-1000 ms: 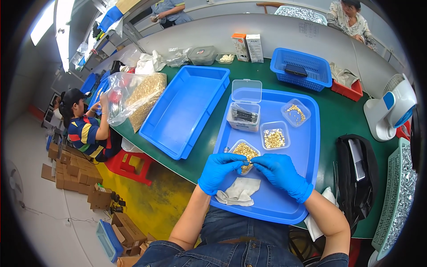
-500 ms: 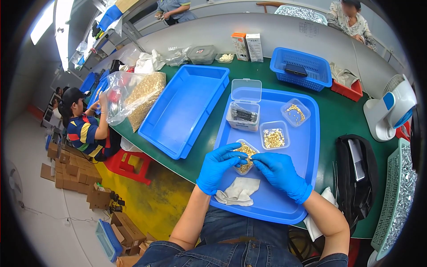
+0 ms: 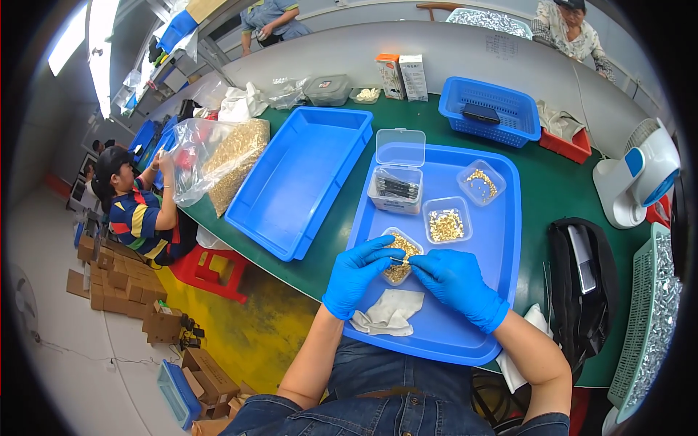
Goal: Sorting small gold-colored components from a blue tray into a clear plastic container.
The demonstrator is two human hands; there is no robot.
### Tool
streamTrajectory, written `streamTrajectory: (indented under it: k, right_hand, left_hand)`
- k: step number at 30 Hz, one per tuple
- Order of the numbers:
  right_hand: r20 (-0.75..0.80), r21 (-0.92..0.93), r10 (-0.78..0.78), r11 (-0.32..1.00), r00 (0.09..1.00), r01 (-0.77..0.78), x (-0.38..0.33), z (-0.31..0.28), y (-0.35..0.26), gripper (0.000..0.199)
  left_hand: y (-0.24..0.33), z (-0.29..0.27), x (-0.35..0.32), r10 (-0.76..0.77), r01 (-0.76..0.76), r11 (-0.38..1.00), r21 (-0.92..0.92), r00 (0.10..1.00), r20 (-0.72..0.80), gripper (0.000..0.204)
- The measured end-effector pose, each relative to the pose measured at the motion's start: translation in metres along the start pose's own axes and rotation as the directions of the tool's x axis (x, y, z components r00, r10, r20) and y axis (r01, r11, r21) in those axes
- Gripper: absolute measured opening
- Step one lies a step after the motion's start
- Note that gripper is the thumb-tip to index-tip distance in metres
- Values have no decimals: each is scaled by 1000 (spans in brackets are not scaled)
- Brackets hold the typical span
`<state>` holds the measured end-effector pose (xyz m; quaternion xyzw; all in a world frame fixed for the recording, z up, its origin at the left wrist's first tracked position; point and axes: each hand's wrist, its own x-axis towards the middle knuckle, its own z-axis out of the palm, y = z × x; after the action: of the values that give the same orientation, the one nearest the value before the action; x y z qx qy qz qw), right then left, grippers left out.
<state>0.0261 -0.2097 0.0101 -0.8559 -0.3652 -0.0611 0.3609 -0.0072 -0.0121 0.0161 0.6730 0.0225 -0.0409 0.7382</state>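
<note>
Holding slim part [image 3: 398, 259] between narrowed fingers of left hand [image 3: 356, 277] and right hand [image 3: 459, 287], over clear tub [image 3: 411, 239] of gold pieces [image 3: 400, 274] (partly covered by the hands). Cannot tell exact shape: too small, hidden at both ends.

Blue-gloved left hand [image 3: 355, 278] and blue-gloved right hand [image 3: 463, 289] partly hide clear square plastic tub [image 3: 410, 238]. Thin piece [image 3: 398, 260] between them: too small to identify. Blue-shirted co-worker [image 3: 270, 16]: head cut off above.
</note>
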Motion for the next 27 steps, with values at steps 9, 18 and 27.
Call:
streamTrajectory:
  k: [9, 18, 27]
  right_hand:
    - [120, 240, 97, 963, 988, -124, -3, 6, 8, 18]
    - [104, 474, 319, 817, 942, -329, 4, 1, 8, 21]
    - [-20, 348, 171, 925, 985, -154, 2, 6, 11, 17]
  left_hand:
    - [-5, 0, 0, 62, -99, 948, 302, 989, 132, 36]
    - [-3, -2, 12, 282, -291, 319, 902, 938, 203, 25]
    - [-14, 3, 15, 267, -295, 250, 922, 937, 227, 19]
